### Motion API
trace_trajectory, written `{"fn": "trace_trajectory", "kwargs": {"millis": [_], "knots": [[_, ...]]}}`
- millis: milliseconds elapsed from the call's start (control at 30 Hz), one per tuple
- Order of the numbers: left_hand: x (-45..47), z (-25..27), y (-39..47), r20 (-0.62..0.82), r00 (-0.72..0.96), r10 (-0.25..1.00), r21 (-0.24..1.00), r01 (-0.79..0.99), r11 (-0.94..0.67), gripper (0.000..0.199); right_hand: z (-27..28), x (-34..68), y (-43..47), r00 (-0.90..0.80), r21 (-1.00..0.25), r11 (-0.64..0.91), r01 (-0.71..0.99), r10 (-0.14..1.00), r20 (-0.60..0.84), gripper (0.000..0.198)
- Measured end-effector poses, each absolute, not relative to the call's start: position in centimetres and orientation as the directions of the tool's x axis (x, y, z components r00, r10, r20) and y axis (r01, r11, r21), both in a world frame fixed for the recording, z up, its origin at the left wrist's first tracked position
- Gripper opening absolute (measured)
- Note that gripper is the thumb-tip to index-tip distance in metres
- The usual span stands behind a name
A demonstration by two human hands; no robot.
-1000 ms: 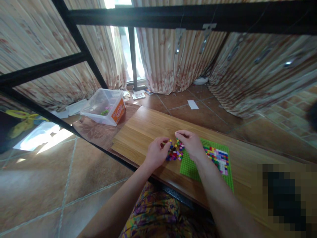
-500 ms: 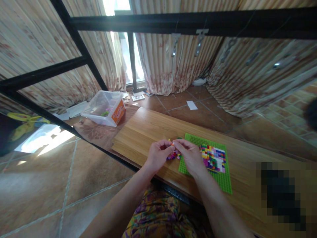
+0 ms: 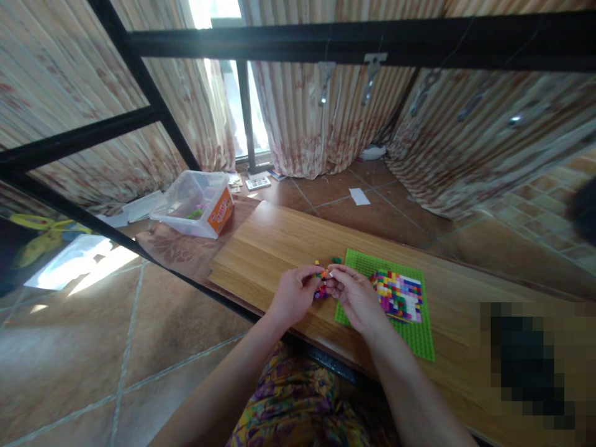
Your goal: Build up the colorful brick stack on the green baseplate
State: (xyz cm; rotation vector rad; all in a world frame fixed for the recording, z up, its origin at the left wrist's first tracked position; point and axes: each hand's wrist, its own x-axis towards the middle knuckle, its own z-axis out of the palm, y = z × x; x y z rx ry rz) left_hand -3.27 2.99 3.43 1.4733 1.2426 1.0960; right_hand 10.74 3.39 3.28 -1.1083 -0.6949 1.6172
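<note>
My right hand (image 3: pixel 357 301) pinches a small white toy brick (image 3: pixel 331 274) between thumb and forefinger. Facing it, my left hand (image 3: pixel 297 292) is closed, with a small orange brick (image 3: pixel 324 273) at its fingertips. Below and between both hands lies a pile of loose coloured bricks (image 3: pixel 321 293), partly covered by the fingers. The green studded baseplate (image 3: pixel 421 344) lies to the right, partly under my right hand and wrist. A multicoloured patch of bricks (image 3: pixel 398 297) is built on it.
A wooden board (image 3: pixel 265 242) carries the baseplate and loose bricks. At its far left, a clear plastic box (image 3: pixel 186 198) with an orange label holds some pieces. A dark metal frame (image 3: pixel 298 45) crosses above, with clips hanging from it. Papers (image 3: pixel 359 197) lie on the tiled floor.
My fingertips have drawn slightly apart; the white brick now shows in my right hand and the orange one beside my left fingertips. More of the loose pile is visible.
</note>
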Motion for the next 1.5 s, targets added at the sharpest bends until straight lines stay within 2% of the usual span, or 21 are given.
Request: {"fn": "trace_trajectory", "kwargs": {"millis": [100, 233, 300, 433, 567, 700, 867, 1100, 1200, 1267, 1300, 1367, 1400, 1500], "knots": [[-3.5, 3.5, 2.9, 0.106, 0.115, 0.988, 0.948, 0.289, -0.135, 0.017, 3.4, 10.7, 3.3, -0.106, -0.891, -0.307, -0.333, 0.952, -0.288, 0.028], [-3.7, 3.5, 3.0, 0.088, 0.153, 0.984, 0.953, 0.273, -0.128, 0.011, 3.6, 10.6, 3.3, -0.106, -0.937, -0.287, -0.199, 0.957, -0.271, 0.033], [-3.7, 3.4, 3.1, 0.068, 0.176, 0.982, 0.968, 0.226, -0.108, 0.009, 3.7, 10.6, 3.2, -0.113, -0.925, -0.304, -0.227, 0.952, -0.285, 0.033], [-3.7, 3.4, 3.1, 0.015, 0.175, 0.984, 0.997, 0.069, -0.028, 0.005, 4.0, 10.7, 3.0, -0.176, -0.820, -0.390, -0.420, 0.921, -0.348, 0.030], [-3.7, 3.5, 3.0, 0.012, 0.096, 0.995, 1.000, 0.014, -0.014, 0.005, 3.8, 11.1, 2.9, -0.145, -0.751, -0.408, -0.520, 0.908, -0.393, 0.022], [-3.5, 3.7, 2.7, 0.081, 0.002, 0.997, 0.993, 0.085, -0.081, 0.007, 3.6, 11.0, 2.6, -0.143, -0.769, -0.409, -0.491, 0.909, -0.392, 0.023], [-3.3, 4.1, 2.0, 0.048, 0.037, 0.998, 0.996, 0.067, -0.050, 0.006, 3.3, 10.3, 1.7, -0.162, -0.860, -0.374, -0.347, 0.927, -0.338, 0.029], [-3.4, 3.5, 1.3, -0.010, 0.085, 0.996, 1.000, -0.013, 0.011, 0.003, 2.7, 10.5, 0.4, -0.143, -0.830, -0.402, -0.387, 0.915, -0.376, 0.032], [-3.6, 2.7, 2.0, 0.011, 0.072, 0.997, 0.999, 0.051, -0.015, 0.004, 2.6, 11.7, 1.5, -0.070, -0.921, -0.331, -0.207, 0.944, -0.324, 0.030], [-3.7, 2.5, 3.0, 0.074, 0.062, 0.995, 0.978, 0.193, -0.085, 0.006, 2.8, 12.6, 2.9, 0.021, -0.972, -0.217, 0.085, 0.976, -0.216, 0.026], [-3.7, 2.4, 3.6, 0.115, 0.067, 0.991, 0.950, 0.283, -0.130, 0.009, 3.0, 13.0, 3.7, 0.046, -0.950, -0.154, 0.273, 0.988, -0.147, 0.022], [-3.6, 2.5, 5.1, 0.174, 0.132, 0.976, 0.854, 0.474, -0.216, 0.015, 3.5, 13.3, 5.0, 0.022, -0.792, -0.049, 0.609, 0.999, -0.044, 0.014], [-3.5, 2.6, 5.9, 0.188, 0.174, 0.967, 0.789, 0.560, -0.254, 0.018, 3.7, 13.2, 5.5, -0.012, -0.691, -0.010, 0.723, 1.000, -0.026, 0.014], [-2.9, 2.7, 7.7, 0.202, 0.331, 0.922, 0.603, 0.699, -0.383, 0.022, 4.1, 12.3, 6.2, -0.096, -0.452, 0.058, 0.890, 0.994, -0.061, 0.020]]}}
